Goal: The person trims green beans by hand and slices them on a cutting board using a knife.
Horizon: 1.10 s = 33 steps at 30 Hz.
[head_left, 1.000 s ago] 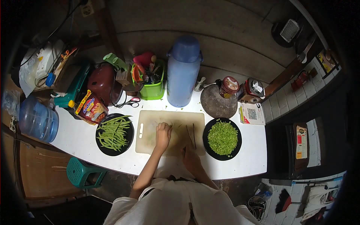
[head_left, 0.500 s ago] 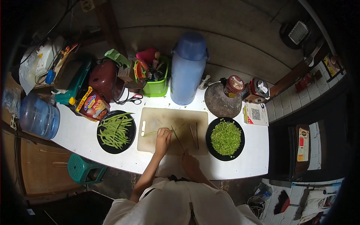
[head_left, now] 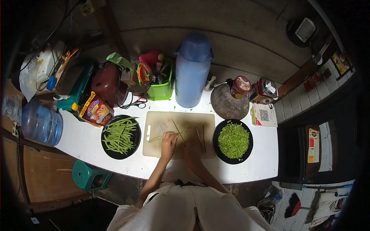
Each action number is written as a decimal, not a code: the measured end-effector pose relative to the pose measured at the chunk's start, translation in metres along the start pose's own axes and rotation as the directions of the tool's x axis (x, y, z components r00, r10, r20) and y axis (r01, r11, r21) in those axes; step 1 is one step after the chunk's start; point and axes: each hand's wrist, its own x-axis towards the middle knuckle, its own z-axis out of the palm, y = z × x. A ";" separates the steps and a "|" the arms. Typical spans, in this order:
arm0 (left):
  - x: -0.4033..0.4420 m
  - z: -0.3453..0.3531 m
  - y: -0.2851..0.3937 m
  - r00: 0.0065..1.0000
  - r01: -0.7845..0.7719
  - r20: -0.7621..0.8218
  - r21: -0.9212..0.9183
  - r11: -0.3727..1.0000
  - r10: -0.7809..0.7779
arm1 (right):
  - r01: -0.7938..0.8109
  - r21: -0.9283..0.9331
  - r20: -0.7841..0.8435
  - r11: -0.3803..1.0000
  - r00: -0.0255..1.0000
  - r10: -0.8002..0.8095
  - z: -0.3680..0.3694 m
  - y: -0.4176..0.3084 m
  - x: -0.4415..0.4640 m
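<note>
In the head view, the left hand (head_left: 169,143) pinches a green bean (head_left: 155,138) over the left half of the pale cutting board (head_left: 160,117), the bean's long end sticking out leftward from the fingers, while the right hand (head_left: 191,153) is closed around a knife (head_left: 177,129) whose blade slants up just beside the left fingertips. Whole beans (head_left: 120,134) lie on a black plate (head_left: 121,156) left of the board, and chopped green pieces (head_left: 233,140) fill another dark plate (head_left: 250,148) to its right.

The cutting board (head_left: 192,118) looks plastic — matt (the knife (head_left: 177,129), metal).
</note>
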 end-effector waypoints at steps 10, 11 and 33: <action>-0.001 0.001 -0.007 0.999 -0.038 -0.019 -0.016 0.999 0.038 | -0.002 -0.119 0.074 0.993 0.997 0.011 -0.033 0.021 -0.058; -0.001 0.001 -0.007 0.999 -0.043 -0.016 -0.013 0.999 0.043 | 0.002 -0.089 0.059 0.996 0.998 0.003 -0.032 0.027 -0.062; 0.057 0.000 0.005 0.941 -0.088 0.315 -0.111 0.990 0.119 | -0.193 0.163 0.017 0.968 0.981 0.193 -0.081 0.031 -0.074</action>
